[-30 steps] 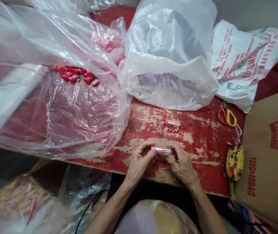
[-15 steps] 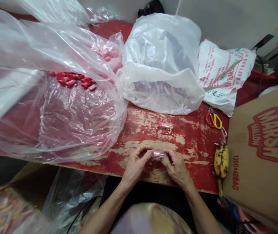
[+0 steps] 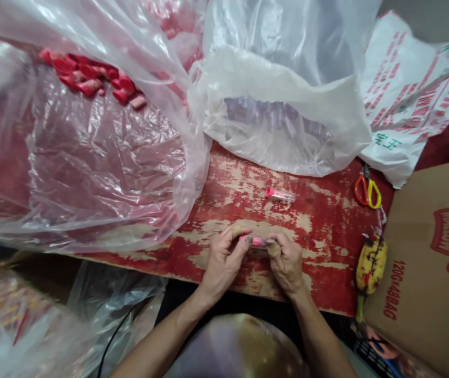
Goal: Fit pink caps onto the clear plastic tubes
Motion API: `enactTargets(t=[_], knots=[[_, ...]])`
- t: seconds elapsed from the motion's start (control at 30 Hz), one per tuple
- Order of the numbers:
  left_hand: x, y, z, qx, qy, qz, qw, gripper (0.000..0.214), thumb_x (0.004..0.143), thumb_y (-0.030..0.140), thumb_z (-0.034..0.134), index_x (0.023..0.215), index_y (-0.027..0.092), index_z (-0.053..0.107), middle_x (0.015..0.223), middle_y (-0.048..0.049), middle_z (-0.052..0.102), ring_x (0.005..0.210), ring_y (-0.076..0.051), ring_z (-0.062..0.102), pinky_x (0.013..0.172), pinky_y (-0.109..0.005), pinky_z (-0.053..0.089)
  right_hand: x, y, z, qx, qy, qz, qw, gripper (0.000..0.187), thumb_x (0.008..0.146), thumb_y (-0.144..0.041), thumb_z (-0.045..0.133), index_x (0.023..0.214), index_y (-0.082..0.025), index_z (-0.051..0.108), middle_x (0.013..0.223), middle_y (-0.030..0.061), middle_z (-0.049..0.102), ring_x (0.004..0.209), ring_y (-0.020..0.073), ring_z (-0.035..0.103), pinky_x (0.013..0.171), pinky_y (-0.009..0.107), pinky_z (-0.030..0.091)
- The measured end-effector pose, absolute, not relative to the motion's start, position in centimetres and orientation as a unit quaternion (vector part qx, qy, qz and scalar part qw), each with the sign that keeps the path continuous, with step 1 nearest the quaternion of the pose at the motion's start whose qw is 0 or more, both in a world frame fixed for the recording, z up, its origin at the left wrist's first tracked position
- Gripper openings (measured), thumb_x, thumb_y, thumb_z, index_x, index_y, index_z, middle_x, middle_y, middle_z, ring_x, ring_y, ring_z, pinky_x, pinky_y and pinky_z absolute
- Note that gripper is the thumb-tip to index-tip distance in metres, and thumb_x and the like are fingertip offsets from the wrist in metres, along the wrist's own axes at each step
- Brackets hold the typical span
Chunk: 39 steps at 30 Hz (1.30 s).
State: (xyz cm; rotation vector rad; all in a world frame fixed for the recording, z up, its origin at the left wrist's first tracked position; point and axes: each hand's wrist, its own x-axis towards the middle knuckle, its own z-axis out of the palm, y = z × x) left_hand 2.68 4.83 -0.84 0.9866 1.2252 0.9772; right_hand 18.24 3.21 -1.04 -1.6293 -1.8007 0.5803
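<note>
A small clear plastic tube with a pink cap (image 3: 256, 241) is held level between my two hands, above the near edge of the worn red table. My left hand (image 3: 224, 257) pinches its pink end between thumb and fingers. On the clear end, my right hand (image 3: 287, 260) is closed, its thumb and fingertips covering much of the tube. Both hands have tan coverings on some fingertips. Just beyond them lies another pink-capped clear tube (image 3: 283, 196) on the tabletop.
At left, a clear plastic bag (image 3: 106, 173) lies spread with red caps (image 3: 86, 79). Behind stands a whitish bag (image 3: 287, 152) of clear tubes. Red-and-yellow scissors (image 3: 367, 191), a spotted banana (image 3: 371, 265) and a cardboard box (image 3: 417, 252) sit at right, before a printed white bag (image 3: 409, 100).
The view has moved closer to the table. My right hand has closed farther over the clear end, so less of the tube shows. My left hand keeps its pinch.
</note>
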Motion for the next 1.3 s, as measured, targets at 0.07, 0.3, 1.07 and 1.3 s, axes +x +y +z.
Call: enactTargets(t=[0.07,0.3,1.07,1.3], knots=[[2.9,4.8,-1.2,0.504,0.538,0.437,0.515,0.016,0.085,0.027,0.054,0.092,0.018,0.065,0.077,-0.0023,0.063,0.069,-0.014,0.059,0.066,-0.025,0.046,17.8,3.2,-1.7,-0.635,-0.666,0.196,0.339,0.029,0.094,-0.035,0.036,0.08,-0.018,0.056,0.065,0.0017,0.057,0.055,0.0138,0.054,0.052,0.025,0.04],[3.2,4.7,-1.7,0.579,0.519,0.439,0.45,0.015,0.087,0.018,0.05,0.096,0.019,0.062,0.081,-0.0028,0.063,0.074,-0.014,0.059,0.068,-0.024,0.045,17.4,3.4,-1.7,-0.633,-0.654,0.209,0.359,0.022,0.092,-0.033,0.04,0.103,-0.019,0.053,0.087,0.0061,0.061,0.076,0.018,0.059,0.064,0.028,0.047],[3.5,3.8,0.7,0.358,0.52,0.414,0.656,0.028,0.08,0.041,0.06,0.095,0.018,0.062,0.064,0.0016,0.058,0.053,-0.011,0.052,0.052,-0.022,0.042,18.2,2.7,0.3,-0.648,-0.606,0.328,0.323,0.028,0.092,-0.04,0.04,0.086,-0.019,0.057,0.07,0.0005,0.059,0.061,0.0139,0.055,0.056,0.024,0.042],[2.8,3.4,0.9,0.395,0.491,0.402,0.664,0.03,0.087,0.042,0.049,0.097,0.017,0.063,0.058,0.0028,0.053,0.05,-0.01,0.047,0.051,-0.021,0.039,18.0,1.9,0.7,-0.611,-0.64,0.334,0.325,0.024,0.091,-0.038,0.045,0.086,-0.02,0.058,0.069,-0.0002,0.06,0.059,0.0136,0.055,0.055,0.024,0.04]])
